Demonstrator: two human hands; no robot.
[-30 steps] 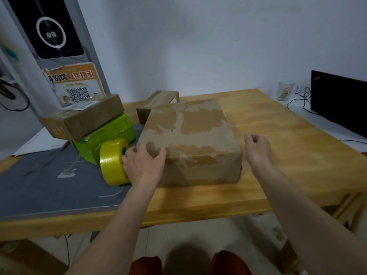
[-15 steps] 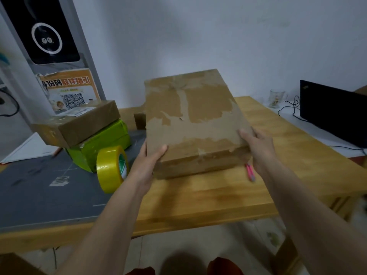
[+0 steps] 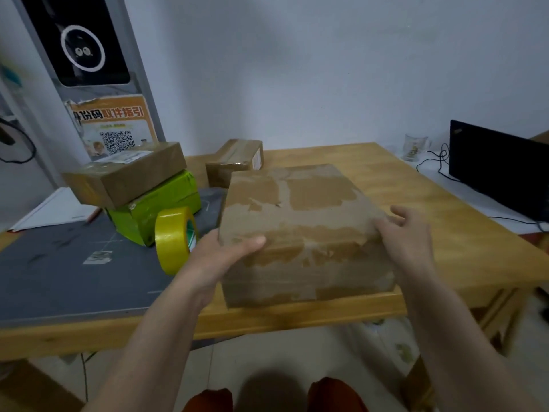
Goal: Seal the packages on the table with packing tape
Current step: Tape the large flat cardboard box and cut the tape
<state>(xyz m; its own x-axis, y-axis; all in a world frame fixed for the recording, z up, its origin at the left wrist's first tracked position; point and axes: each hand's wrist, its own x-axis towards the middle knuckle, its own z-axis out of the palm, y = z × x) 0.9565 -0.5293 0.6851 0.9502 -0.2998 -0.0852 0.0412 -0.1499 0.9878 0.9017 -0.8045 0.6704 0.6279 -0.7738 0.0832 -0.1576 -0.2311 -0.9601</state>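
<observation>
A large brown cardboard box with torn, peeled patches lies flat on the wooden table near its front edge. My left hand grips the box's near left corner, thumb lying across the front top edge. My right hand holds the near right corner, fingers curled over the top. A yellow roll of packing tape stands on edge just left of my left hand, on a grey mat.
A brown parcel sits on a green box at the left. Behind the large box lies a small brown parcel. A black laptop, cables and a glass are on the white desk at the right.
The box was tilted up on its near edge half a second ago. It now lies flat again, closer to the front edge, with both hands on its near corners.
</observation>
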